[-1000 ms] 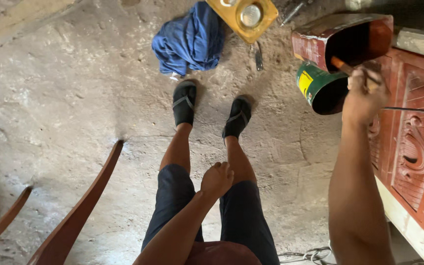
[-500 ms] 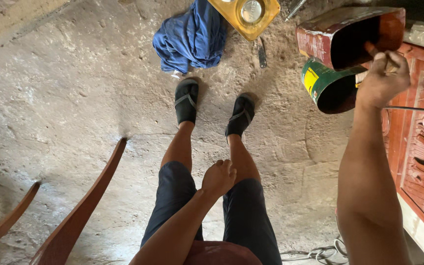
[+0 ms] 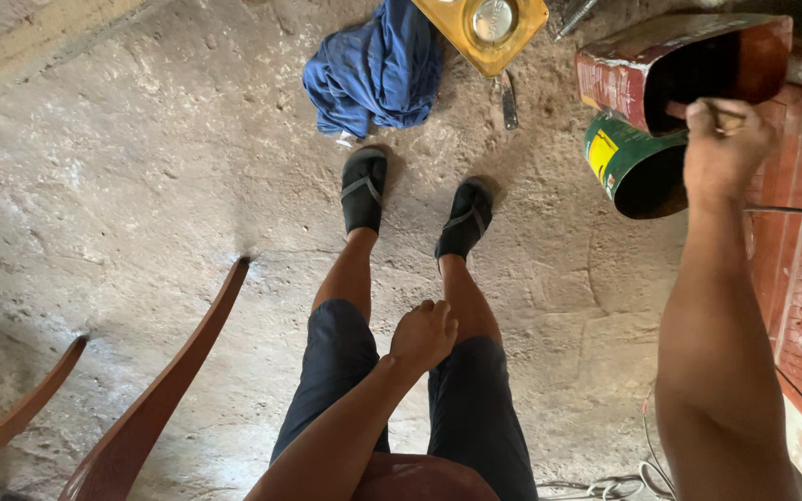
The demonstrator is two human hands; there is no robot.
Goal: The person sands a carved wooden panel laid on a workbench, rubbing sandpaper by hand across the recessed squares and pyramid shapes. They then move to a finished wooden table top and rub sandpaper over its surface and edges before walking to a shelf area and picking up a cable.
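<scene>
Brush handle [image 3: 698, 109], a thin stiff stick, sits in the closed right hand [image 3: 724, 148] at the mouth of the red tin [image 3: 624, 79]; its working end is hidden inside. It looks light, rigid, possibly slick, best held along the shaft. Left hand [image 3: 424, 334] rests loosely curled on the knee, empty. Two open tins: one red, one green [image 3: 619, 158]; two curved wooden pieces [image 3: 169, 390]

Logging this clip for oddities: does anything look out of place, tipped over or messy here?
Yes. A green tin and a red-brown tin lie on their sides, open mouths showing, by the right hand, which holds a thin stick. A blue cloth lies crumpled on the floor. No spill is visible.
</scene>
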